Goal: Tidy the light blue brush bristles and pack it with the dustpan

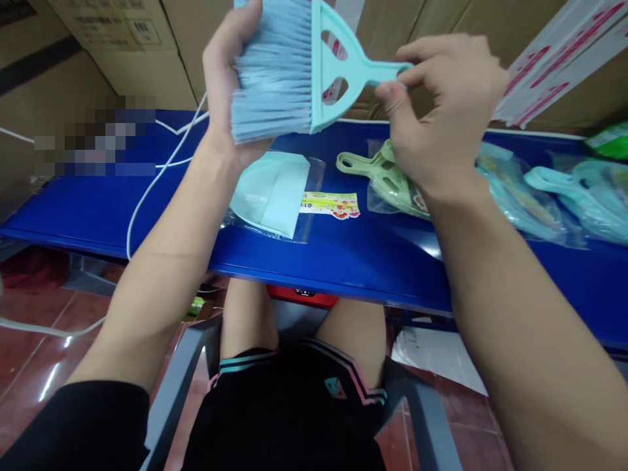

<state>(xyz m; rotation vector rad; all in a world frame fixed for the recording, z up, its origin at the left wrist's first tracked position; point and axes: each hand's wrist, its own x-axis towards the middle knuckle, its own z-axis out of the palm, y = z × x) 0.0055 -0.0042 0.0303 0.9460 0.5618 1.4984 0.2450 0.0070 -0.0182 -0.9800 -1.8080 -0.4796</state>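
Observation:
A light blue hand brush (343, 72) is held level above the table, bristles toward the left. My right hand (446, 98) pinches the end of its handle between thumb and fingers. Around the bristles, my left hand (226, 85) is wrapped from behind, its thumb at the upper edge and most fingers hidden by the brush. Below lies a light blue dustpan (275, 196) on a clear plastic bag. Beside it is a printed yellow-green label card (333, 205), partly touching the bag.
On the blue table (343, 261), a bagged green brush set (392, 183) and bagged light blue sets (589, 196) lie to the right. Cardboard boxes (132, 59) stand behind. A white cable (161, 167) crosses the left side. A green packet (608, 140) sits at far right.

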